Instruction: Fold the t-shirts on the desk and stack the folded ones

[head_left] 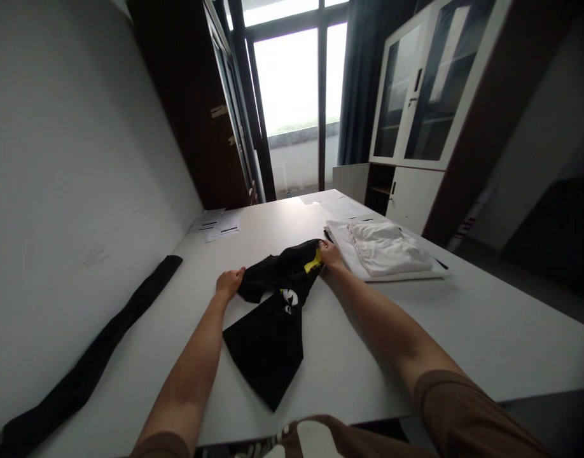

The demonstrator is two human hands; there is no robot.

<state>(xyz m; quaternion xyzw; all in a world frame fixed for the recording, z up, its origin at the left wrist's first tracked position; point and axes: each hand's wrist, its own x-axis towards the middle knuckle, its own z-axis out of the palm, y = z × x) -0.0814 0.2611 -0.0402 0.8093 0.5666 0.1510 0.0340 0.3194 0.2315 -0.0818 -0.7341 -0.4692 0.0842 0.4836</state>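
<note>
A black garment [268, 343] with yellow and white prints lies bunched and twisted on the white table, its near end spread toward me. My left hand [229, 282] is closed on its left edge. Farther right, my right hand [330, 253] grips its upper right corner, beside the yellow print. Between the two hands the cloth is drawn into folds and partly lifted. I cannot tell from its shape which kind of garment it is. Just beyond my right hand lies a stack of folded white cloth [392, 249].
Along the wall on the left runs a long black rolled cloth [115, 331]. Printed papers [224, 226] lie at the table's far left, more sheets [342, 205] at its far end. Behind the white table [464, 324] stand a glass-door cabinet [416, 95] and a window [287, 83].
</note>
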